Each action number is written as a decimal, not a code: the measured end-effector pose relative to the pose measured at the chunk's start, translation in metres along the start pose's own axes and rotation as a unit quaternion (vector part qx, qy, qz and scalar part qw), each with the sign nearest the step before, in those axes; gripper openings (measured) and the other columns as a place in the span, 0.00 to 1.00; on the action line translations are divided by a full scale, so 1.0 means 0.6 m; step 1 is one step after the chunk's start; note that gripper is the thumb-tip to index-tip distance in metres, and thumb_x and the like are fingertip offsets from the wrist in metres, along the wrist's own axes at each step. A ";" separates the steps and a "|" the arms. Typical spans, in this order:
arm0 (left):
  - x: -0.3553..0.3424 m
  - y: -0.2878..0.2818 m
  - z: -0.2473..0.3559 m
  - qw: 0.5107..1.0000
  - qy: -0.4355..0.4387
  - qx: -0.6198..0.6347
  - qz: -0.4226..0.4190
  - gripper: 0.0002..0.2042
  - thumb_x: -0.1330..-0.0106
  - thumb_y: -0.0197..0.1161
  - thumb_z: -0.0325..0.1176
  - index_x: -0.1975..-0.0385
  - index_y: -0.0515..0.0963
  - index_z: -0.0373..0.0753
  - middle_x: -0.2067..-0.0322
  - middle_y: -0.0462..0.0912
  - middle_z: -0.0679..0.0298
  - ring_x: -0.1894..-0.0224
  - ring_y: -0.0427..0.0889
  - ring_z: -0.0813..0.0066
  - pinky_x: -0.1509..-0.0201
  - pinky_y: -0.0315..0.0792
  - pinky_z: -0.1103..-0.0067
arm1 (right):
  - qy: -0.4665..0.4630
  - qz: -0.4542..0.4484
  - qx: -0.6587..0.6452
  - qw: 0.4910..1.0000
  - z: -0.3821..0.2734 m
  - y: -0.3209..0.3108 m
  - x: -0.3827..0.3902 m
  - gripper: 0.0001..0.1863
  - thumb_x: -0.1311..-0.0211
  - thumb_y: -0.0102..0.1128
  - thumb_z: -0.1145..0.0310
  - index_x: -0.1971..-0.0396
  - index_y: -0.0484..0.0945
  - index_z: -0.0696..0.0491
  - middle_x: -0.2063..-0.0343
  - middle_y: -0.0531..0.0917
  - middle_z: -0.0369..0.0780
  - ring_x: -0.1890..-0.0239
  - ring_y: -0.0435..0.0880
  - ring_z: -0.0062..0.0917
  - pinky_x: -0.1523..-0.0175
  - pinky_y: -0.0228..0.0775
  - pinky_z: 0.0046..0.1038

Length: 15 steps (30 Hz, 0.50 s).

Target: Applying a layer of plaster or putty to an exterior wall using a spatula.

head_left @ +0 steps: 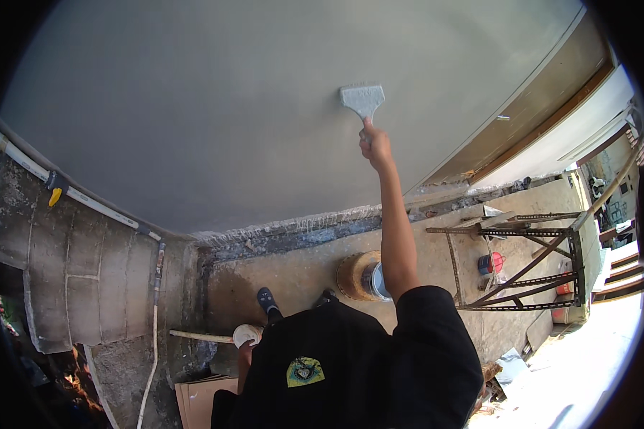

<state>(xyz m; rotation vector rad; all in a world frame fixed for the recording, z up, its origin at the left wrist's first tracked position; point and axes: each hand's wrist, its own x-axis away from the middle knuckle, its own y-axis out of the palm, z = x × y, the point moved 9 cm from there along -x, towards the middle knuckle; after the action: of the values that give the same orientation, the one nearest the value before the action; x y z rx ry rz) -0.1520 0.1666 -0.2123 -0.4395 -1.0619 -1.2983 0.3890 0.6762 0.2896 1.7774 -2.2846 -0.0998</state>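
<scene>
1. Grey wall [215,129]: this is the biggest thing, and it fills most of the top. It looks smooth, with a rough, bumpy strip along its bottom edge.
2. Block wall [86,272]: it stands on the left side and has lines between its blocks.
3. Concrete floor [308,272]: it lies below the grey wall.
4. Metal stand [578,264]: it is on the right, with holes all along its bars. A small blue pail [488,264] shows through it.
5. Brown drum [353,275]: it stands on the floor. The right arm [399,236] looks close, but I cannot tell how close.
6. Wide flat brush [363,99]: it is up by the grey wall, handle down. Its wide end looks like it touches the wall.
7. White tub [247,334]: it is low down, beside the black shirt [343,365]. I cannot tell what is in it.
8. Right grip [376,145]: it is wrapped tight around the brush handle. The step seems to be stroking the wall smooth. I think the next move calls for a soft, even push with the wide end flat.
9. Left grip [245,352]: it seems to hold the tub, partly hidden. Keeping the tub level would help.
</scene>
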 end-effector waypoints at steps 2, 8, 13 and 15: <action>0.022 -0.020 0.020 0.995 -0.084 -0.016 0.054 0.22 0.37 0.46 0.44 0.44 0.63 0.42 0.53 0.75 0.53 0.52 0.74 0.56 0.48 0.65 0.65 | 0.123 -0.002 -0.023 0.992 0.180 -0.054 0.003 0.25 0.40 0.49 0.45 0.88 0.64 0.47 0.93 0.60 0.29 0.94 0.54 0.13 0.89 0.40 0.18; 0.033 -0.043 0.092 0.986 -0.088 -0.112 0.091 0.23 0.37 0.45 0.47 0.44 0.64 0.45 0.53 0.75 0.55 0.52 0.74 0.59 0.46 0.61 0.64 | 0.278 0.147 -0.044 0.948 0.465 -0.187 0.151 0.24 0.39 0.46 0.44 0.85 0.62 0.47 0.95 0.56 0.29 0.96 0.51 0.15 0.91 0.39 0.20; -0.009 -0.088 0.144 0.983 -0.083 -0.155 0.048 0.22 0.37 0.45 0.49 0.46 0.65 0.45 0.53 0.75 0.57 0.53 0.75 0.62 0.46 0.62 0.64 | 0.231 0.249 -0.094 0.936 0.421 -0.294 0.354 0.22 0.39 0.47 0.46 0.82 0.63 0.48 0.94 0.57 0.28 0.96 0.51 0.13 0.92 0.38 0.18; -0.004 -0.067 0.179 0.980 -0.081 -0.172 0.054 0.23 0.37 0.47 0.49 0.45 0.64 0.44 0.53 0.75 0.57 0.54 0.75 0.62 0.48 0.64 0.65 | 0.227 0.323 -0.020 0.919 0.393 -0.339 0.432 0.18 0.39 0.48 0.51 0.80 0.66 0.49 0.94 0.59 0.28 0.95 0.53 0.13 0.91 0.40 0.18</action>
<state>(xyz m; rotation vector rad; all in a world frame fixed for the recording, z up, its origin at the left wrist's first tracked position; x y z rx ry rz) -0.2302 0.2412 -0.1729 -0.8663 -0.9328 -1.3692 0.4672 0.3525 0.0587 0.8242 -2.3404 0.3446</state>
